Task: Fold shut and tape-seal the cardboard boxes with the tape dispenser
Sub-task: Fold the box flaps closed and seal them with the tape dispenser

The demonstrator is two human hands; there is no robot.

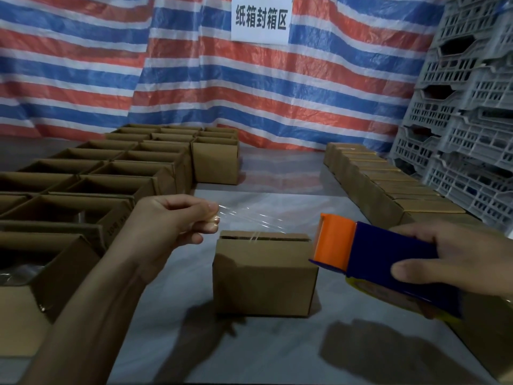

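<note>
A small brown cardboard box [263,276] stands in the middle of the grey surface with its top flaps folded shut. Above it stretches a strip of clear tape [258,220]. My left hand [177,218] pinches the strip's free end, up and left of the box. My right hand [458,262] grips the blue and orange tape dispenser [369,251], which hovers over the box's right edge. The tape hangs slightly above the box top, apart from it.
Several open-topped boxes [111,173] fill the left side in rows. A row of closed boxes [388,184] runs along the right. Grey plastic crates [466,112] are stacked at the far right. A striped tarp with a white sign [261,18] hangs behind.
</note>
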